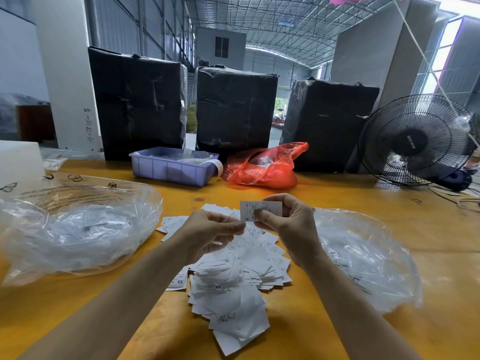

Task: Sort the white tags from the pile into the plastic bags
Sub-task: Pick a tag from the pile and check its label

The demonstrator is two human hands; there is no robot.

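A pile of white tags (233, 281) lies spread on the yellow table (298, 320) in front of me. My right hand (288, 224) pinches one white tag (270, 207) marked S, lifted above the pile. My left hand (210, 232) hovers just left of it with curled fingers, fingertips near the tag's lower left corner; whether they touch it I cannot tell. A clear plastic bag (75, 229) holding tags sits to the left. Another clear plastic bag (363, 258) lies to the right.
A purple bin (171, 170) and a red plastic bag (265, 167) sit behind the pile. Three black wrapped boxes (233, 107) stand along the table's far edge. A black fan (415, 141) stands at the right, with cables beside it.
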